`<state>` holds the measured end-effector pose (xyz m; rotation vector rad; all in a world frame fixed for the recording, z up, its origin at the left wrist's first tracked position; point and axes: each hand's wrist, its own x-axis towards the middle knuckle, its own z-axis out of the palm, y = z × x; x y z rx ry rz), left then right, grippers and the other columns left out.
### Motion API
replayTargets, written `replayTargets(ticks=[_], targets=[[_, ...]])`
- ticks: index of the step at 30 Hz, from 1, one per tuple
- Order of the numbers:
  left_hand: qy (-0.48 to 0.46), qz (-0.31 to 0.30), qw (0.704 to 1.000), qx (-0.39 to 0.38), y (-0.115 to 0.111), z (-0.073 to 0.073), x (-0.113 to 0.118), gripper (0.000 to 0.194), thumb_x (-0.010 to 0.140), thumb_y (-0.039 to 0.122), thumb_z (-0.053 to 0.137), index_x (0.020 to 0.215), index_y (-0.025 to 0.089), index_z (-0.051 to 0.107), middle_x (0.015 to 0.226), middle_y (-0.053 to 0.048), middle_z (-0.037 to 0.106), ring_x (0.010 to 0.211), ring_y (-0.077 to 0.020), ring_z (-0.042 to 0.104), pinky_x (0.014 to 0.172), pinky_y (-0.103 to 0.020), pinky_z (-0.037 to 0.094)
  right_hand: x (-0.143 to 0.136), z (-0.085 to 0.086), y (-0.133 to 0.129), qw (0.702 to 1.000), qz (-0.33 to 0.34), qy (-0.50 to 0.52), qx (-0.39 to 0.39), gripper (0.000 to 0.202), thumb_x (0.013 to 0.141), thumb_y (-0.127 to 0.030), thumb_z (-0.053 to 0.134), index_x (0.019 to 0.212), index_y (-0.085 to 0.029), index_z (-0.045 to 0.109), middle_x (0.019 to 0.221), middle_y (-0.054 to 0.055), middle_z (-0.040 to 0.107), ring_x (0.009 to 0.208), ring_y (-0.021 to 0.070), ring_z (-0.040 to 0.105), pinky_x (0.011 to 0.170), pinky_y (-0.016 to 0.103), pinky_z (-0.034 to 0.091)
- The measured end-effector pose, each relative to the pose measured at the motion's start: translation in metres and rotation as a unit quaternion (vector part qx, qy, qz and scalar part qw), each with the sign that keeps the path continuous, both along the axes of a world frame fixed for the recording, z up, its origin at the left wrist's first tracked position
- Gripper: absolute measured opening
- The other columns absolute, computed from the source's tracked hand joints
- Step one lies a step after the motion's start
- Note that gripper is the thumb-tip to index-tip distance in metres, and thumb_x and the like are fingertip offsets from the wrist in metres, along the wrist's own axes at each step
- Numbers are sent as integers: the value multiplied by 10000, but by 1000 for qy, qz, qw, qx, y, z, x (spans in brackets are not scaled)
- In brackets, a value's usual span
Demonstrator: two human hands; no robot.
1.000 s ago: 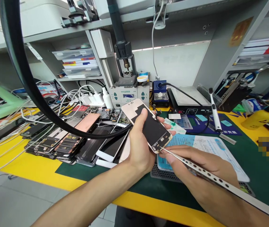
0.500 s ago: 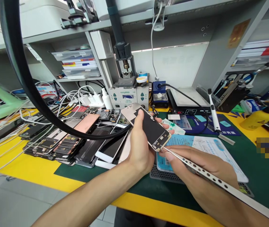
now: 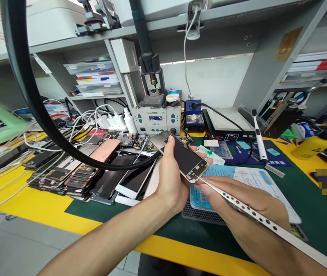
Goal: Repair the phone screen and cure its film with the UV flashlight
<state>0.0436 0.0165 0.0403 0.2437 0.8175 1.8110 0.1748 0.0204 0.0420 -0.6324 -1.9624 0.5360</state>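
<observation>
My left hand (image 3: 170, 174) is closed round a phone screen (image 3: 189, 156), thumb on its face and fingers behind the far edge. The screen is tilted, with a dark panel, a silvery upper end and small contacts along the near end. In my right hand (image 3: 244, 199) are long silver tweezers (image 3: 263, 219) with a row of holes. Their thin tip is at the screen's near corner; whether it grips anything there is too small to tell. Below both hands lies a blue and white packet (image 3: 238, 180) on a dark perforated pad (image 3: 199, 214).
Stacked phone parts (image 3: 78, 174) and a white-framed phone (image 3: 134, 180) lie to the left. A black hose (image 3: 74, 153) loops across the front. Behind stand a hot-air station (image 3: 156, 119) and a soldering stand (image 3: 194, 117). A brush (image 3: 260, 140) and yellow bottle (image 3: 311, 145) are at right.
The screen has tilted slightly, its upper end sinking a little and its face looking darker. Both hands keep their hold, with the tweezers' tip still at the near corner.
</observation>
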Motion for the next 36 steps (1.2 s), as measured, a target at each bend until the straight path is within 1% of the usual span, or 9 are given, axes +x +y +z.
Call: replayTargets(ticks=[4, 9, 13, 16, 19, 23, 26, 30, 36], targets=[[-9, -7, 1000, -6, 0, 0, 0, 347, 934, 521, 555, 964, 175, 570, 839, -50, 644, 743, -200, 700, 816, -436, 644, -2, 0, 0, 1000, 0, 14, 14, 176, 787, -136, 632, 718, -206, 778, 730, 0, 794, 576, 138, 752, 611, 91, 609], [-18, -12, 1000, -7, 0, 0, -1, 358, 933, 536, 551, 941, 178, 569, 834, -47, 643, 741, -203, 702, 808, -432, 646, 1, -8, 2, 1000, 1, 18, -12, 163, 797, -148, 649, 778, -246, 778, 780, -36, 793, 610, 151, 759, 630, 133, 636], [-21, -19, 1000, -1, -1, 0, -1, 367, 923, 543, 566, 911, 177, 577, 829, -51, 646, 742, -196, 702, 809, -412, 643, 11, -14, 6, 999, 16, -50, -6, 136, 844, -168, 681, 877, -264, 771, 874, -35, 798, 696, 165, 777, 698, 159, 649], [-20, -14, 1000, 4, 0, -1, -1, 346, 925, 526, 572, 933, 181, 582, 841, -46, 643, 749, -197, 701, 827, -427, 637, 14, -14, 8, 996, 29, -87, -2, 131, 873, -182, 689, 942, -263, 766, 936, -19, 803, 747, 172, 785, 738, 171, 651], [-23, -13, 1000, 13, 0, -1, -1, 346, 921, 528, 579, 946, 183, 583, 851, -45, 639, 759, -205, 701, 842, -448, 631, 11, -11, 8, 998, 22, -62, 16, 125, 875, -173, 672, 920, -231, 773, 912, 3, 806, 735, 173, 783, 722, 173, 654], [-28, -14, 999, 24, -1, 0, 0, 354, 918, 530, 588, 940, 177, 569, 858, -48, 636, 774, -210, 701, 844, -437, 631, 5, -9, 4, 998, 5, -32, 46, 139, 868, -152, 643, 878, -186, 777, 864, 30, 804, 695, 173, 776, 707, 183, 655], [-22, -17, 999, 26, -1, 2, 0, 322, 922, 497, 597, 950, 178, 563, 849, -38, 629, 782, -209, 705, 850, -427, 628, 3, -11, 2, 999, -8, -2, 38, 148, 890, -161, 625, 878, -192, 770, 866, 29, 805, 715, 175, 776, 716, 202, 656], [-25, -10, 999, 18, 0, 3, 0, 333, 920, 505, 604, 988, 182, 564, 852, -33, 624, 808, -219, 711, 876, -439, 617, 4, -16, 1, 1000, -13, 4, 20, 131, 889, -148, 656, 888, -200, 776, 892, 26, 812, 742, 164, 779, 729, 180, 641], [-10, 9, 1000, 18, -2, 1, 2, 316, 907, 498, 633, 993, 198, 577, 873, -22, 625, 808, -196, 708, 894, -428, 608, 10, -19, 1, 1000, -20, -24, -1, 129, 914, -194, 661, 968, -222, 775, 988, 28, 809, 822, 193, 785, 746, 214, 652]])
